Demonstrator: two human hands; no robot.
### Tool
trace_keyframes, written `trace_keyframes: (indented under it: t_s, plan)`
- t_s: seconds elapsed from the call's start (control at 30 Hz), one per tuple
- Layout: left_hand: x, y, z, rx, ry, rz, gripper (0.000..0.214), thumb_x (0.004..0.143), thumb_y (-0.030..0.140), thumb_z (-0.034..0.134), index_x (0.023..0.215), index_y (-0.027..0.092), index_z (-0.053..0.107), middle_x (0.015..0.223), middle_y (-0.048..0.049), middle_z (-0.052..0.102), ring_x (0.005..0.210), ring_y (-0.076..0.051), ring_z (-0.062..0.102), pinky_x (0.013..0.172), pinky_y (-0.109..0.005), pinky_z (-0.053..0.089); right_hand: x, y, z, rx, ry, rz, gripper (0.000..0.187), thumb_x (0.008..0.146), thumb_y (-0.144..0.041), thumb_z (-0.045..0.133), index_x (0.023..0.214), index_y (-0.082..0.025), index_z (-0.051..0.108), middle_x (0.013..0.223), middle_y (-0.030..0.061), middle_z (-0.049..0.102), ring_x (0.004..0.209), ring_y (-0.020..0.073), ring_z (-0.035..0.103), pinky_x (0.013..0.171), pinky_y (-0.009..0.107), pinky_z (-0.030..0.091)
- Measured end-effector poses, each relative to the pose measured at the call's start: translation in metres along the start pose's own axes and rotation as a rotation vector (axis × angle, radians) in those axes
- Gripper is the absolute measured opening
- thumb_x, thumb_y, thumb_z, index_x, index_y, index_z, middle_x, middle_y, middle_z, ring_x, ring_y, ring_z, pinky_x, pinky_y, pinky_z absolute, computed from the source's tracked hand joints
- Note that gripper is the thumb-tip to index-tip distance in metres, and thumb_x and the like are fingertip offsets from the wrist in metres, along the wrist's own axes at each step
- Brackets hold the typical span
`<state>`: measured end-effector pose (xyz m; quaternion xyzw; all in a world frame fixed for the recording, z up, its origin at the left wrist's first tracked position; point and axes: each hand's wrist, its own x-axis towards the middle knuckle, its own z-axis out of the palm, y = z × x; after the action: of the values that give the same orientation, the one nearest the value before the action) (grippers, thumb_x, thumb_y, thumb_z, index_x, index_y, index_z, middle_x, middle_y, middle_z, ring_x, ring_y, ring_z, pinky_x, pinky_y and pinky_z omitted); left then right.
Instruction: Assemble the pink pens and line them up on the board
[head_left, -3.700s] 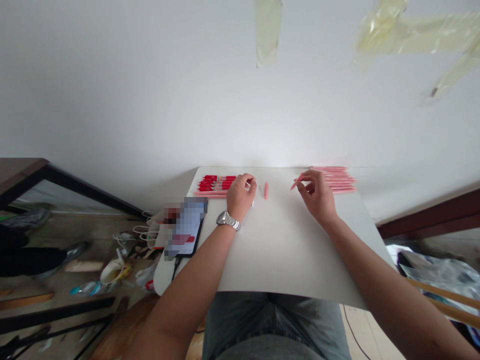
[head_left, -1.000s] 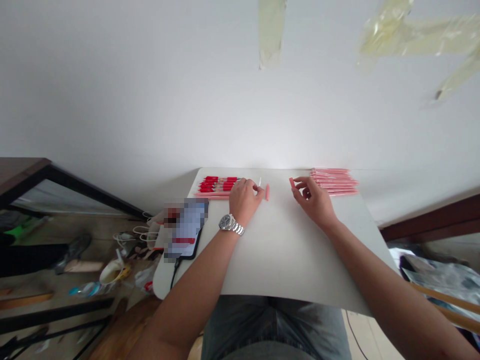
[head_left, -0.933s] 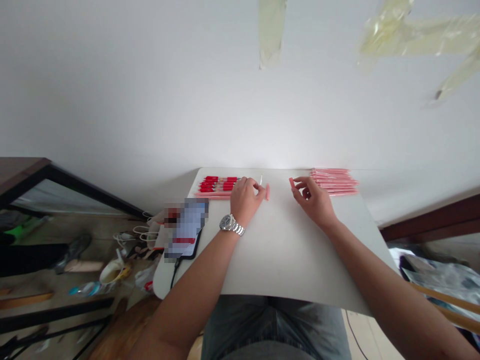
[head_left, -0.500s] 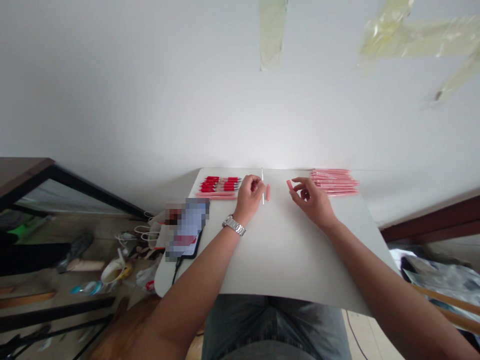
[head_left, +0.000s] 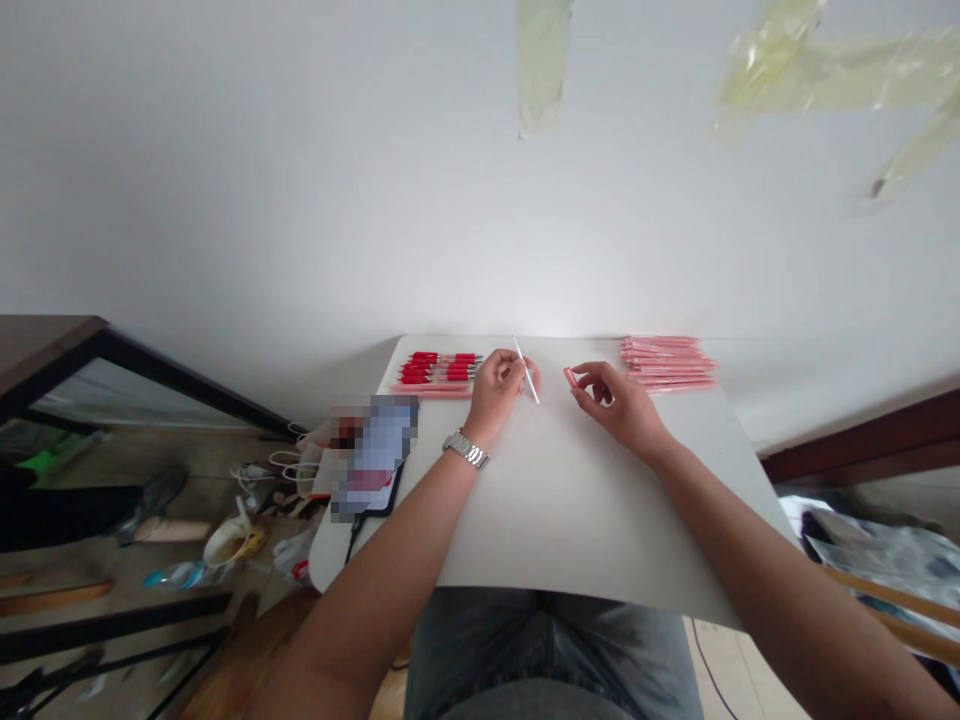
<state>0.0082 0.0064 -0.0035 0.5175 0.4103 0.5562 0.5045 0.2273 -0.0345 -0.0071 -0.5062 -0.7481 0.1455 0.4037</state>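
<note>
My left hand (head_left: 496, 388), with a metal watch on its wrist, pinches a slim white rod (head_left: 529, 378) that looks like a pen refill, tilted over the table. Just behind the rod, a short pink piece (head_left: 536, 377) shows, partly covered; whether my fingers touch it I cannot tell. Between thumb and forefinger of my right hand (head_left: 619, 405) is a small pink tube (head_left: 570, 378) resembling a pen cap, a short gap away from the rod. To the right of that hand lies a bundle of slim pink pens (head_left: 669, 364).
Several red pens (head_left: 441, 368) lie at the table's back left, with pink sticks (head_left: 429, 391) in front of them. A phone (head_left: 379, 460) with a cable rests on the left edge of the white table (head_left: 570, 520). The wall (head_left: 480, 200) stands directly behind.
The white rod has tilted, its near end swinging right. My right hand has moved slightly left with the pink tube, closer to the rod.
</note>
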Motion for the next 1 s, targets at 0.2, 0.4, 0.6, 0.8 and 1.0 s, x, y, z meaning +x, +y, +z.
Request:
trace_keyframes:
  t_s: [0.2, 0.4, 0.6, 0.8, 1.0]
  plan:
    - [0.0002, -0.0008, 0.0020, -0.069, -0.003, 0.002, 0.023, 0.088, 0.035, 0.072, 0.092, 0.021, 0.055, 0.081, -0.0002, 0.068, 0.058, -0.009, 0.055, 0.056, -0.023, 0.045, 0.0004, -0.0018, -0.0004, -0.004, -0.010, -0.004, 0.024, 0.096, -0.038, 0.062, 0.117, -0.027, 0.063, 0.091, 0.0022, 0.076, 0.066, 0.0139, 0.058, 0.064, 0.028, 0.048]
    - [0.0008, -0.0018, 0.0006, -0.080, 0.032, 0.012, 0.026, 0.088, 0.039, 0.074, 0.102, 0.020, 0.064, 0.092, -0.0047, 0.073, 0.071, -0.012, 0.064, 0.071, -0.028, 0.054, 0.0005, -0.0017, -0.0008, 0.007, -0.040, 0.001, 0.028, 0.096, -0.039, 0.061, 0.121, -0.027, 0.061, 0.093, 0.0029, 0.076, 0.068, 0.0150, 0.059, 0.064, 0.029, 0.049]
    - [0.0028, -0.0026, -0.0013, -0.138, 0.082, -0.001, 0.029, 0.087, 0.045, 0.076, 0.097, 0.021, 0.063, 0.102, -0.0073, 0.075, 0.089, -0.016, 0.071, 0.082, -0.031, 0.057, 0.0010, -0.0015, -0.0007, -0.003, -0.052, -0.018, 0.026, 0.096, -0.038, 0.061, 0.120, -0.027, 0.063, 0.092, 0.0025, 0.075, 0.070, 0.0155, 0.060, 0.066, 0.029, 0.049]
    - [0.0034, -0.0008, -0.0011, -0.241, 0.088, -0.016, 0.035, 0.084, 0.046, 0.080, 0.095, 0.021, 0.058, 0.105, -0.0075, 0.074, 0.094, -0.015, 0.071, 0.090, -0.033, 0.058, 0.0020, -0.0001, -0.0011, -0.060, -0.054, -0.078, 0.016, 0.096, -0.035, 0.062, 0.107, -0.026, 0.069, 0.088, 0.0019, 0.074, 0.071, 0.0162, 0.059, 0.067, 0.030, 0.047]
    - [0.0009, 0.0015, -0.0001, -0.250, 0.045, -0.034, 0.034, 0.084, 0.046, 0.080, 0.093, 0.021, 0.059, 0.105, -0.0080, 0.075, 0.096, -0.017, 0.072, 0.090, -0.034, 0.058, 0.0033, 0.0010, -0.0015, -0.085, -0.035, -0.067, 0.016, 0.097, -0.035, 0.062, 0.105, -0.026, 0.072, 0.087, 0.0026, 0.074, 0.070, 0.0172, 0.059, 0.067, 0.032, 0.046]
